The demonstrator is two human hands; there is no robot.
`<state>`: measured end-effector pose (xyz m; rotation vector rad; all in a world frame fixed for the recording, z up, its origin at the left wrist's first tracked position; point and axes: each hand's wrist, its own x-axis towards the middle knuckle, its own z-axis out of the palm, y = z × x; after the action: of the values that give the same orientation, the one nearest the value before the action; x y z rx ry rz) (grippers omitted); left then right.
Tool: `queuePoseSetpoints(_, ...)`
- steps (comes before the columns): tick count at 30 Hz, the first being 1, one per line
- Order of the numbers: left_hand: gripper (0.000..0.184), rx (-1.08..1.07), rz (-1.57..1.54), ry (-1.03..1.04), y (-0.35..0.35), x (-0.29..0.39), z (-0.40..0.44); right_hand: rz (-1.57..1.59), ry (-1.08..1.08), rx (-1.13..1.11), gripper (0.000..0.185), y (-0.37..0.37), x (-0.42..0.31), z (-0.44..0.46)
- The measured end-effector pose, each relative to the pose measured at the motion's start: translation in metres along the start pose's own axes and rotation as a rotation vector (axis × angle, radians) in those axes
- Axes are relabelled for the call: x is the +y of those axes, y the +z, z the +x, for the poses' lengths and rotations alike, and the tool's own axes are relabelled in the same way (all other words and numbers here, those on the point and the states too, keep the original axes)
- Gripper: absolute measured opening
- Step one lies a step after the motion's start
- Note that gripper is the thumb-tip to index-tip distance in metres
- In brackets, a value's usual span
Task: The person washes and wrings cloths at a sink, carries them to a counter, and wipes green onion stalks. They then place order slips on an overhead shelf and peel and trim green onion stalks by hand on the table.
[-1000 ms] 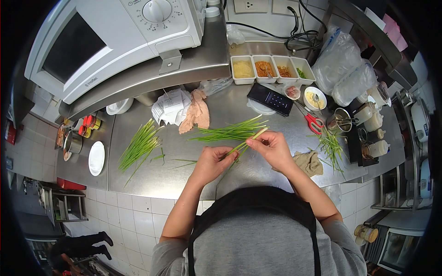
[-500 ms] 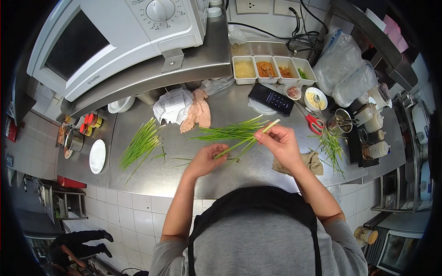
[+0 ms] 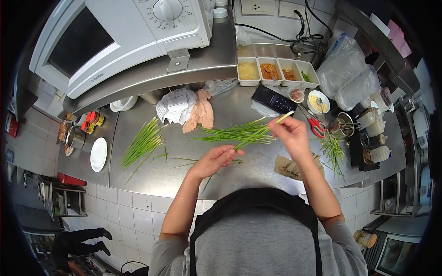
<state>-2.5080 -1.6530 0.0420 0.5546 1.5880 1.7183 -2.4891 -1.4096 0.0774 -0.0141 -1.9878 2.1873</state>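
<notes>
A single green onion stalk (image 3: 284, 117) stretches between my two hands, its pale end poking up past the right fingers. My left hand (image 3: 212, 161) pinches its green part between thumb and fingertips. Near the pale end, my right hand (image 3: 293, 136) is closed on the same stalk. Just behind it on the steel counter lies a bunch of green onions (image 3: 225, 133). Another pile of green onions (image 3: 142, 142) rests further left. Loose green trimmings (image 3: 332, 154) are heaped to the right, and a few thin scraps lie near my left hand.
A brown cloth (image 3: 289, 167) sits under my right forearm. Red-handled scissors (image 3: 316, 127), a black phone (image 3: 272, 99) and a small white bowl (image 3: 317, 102) are behind it. White food tubs (image 3: 249, 71) line the back. At left stand a white plate (image 3: 98, 154) and a microwave (image 3: 133, 41).
My right hand has moved right and slightly up toward the stalk's pale end. My left hand has shifted a little right, still holding the stalk. The whole view has shifted slightly.
</notes>
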Motion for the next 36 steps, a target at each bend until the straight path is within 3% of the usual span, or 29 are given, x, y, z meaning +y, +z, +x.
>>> queuePoseSetpoints(6,0.029,0.113,0.113,-0.020,-0.016,-0.008,-0.020,-0.030,-0.095,0.074,0.008,-0.014,-0.012,0.000)
queuePoseSetpoints(9,0.028,0.190,0.145,0.001,-0.019,-0.010,-0.024,0.004,-0.248,0.065,0.007,-0.013,-0.020,-0.001)
queuePoseSetpoints(14,0.023,0.325,0.137,0.052,-0.027,-0.024,-0.023,-0.267,-0.560,-0.031,0.006,-0.012,-0.037,-0.010)
queuePoseSetpoints(19,0.018,0.749,-0.069,0.113,-0.040,-0.036,-0.009,-0.441,-0.702,-0.159,0.005,0.011,-0.049,-0.031)
queuePoseSetpoints(23,0.017,0.974,-0.015,0.087,-0.071,-0.056,-0.024,0.102,-0.337,0.070,0.009,0.007,-0.021,-0.025)
queuePoseSetpoints(26,0.013,0.855,0.642,0.321,-0.068,-0.077,-0.031,0.440,0.129,0.139,0.015,0.000,0.019,-0.010)
queuePoseSetpoints(28,0.014,0.745,0.779,0.220,-0.051,-0.070,-0.035,0.508,0.413,0.186,0.020,-0.004,0.057,0.000)
queuePoseSetpoints(31,0.018,0.660,1.008,0.239,-0.034,-0.075,-0.038,0.405,0.653,0.053,0.020,-0.012,0.099,0.005)
queuePoseSetpoints(34,0.019,0.646,1.102,0.256,-0.035,-0.093,-0.042,0.038,0.633,-0.200,0.025,-0.019,0.097,-0.010)
queuePoseSetpoints(36,0.016,0.689,1.163,0.244,-0.026,-0.098,-0.040,-0.296,0.408,-0.285,0.027,-0.011,0.097,-0.020)
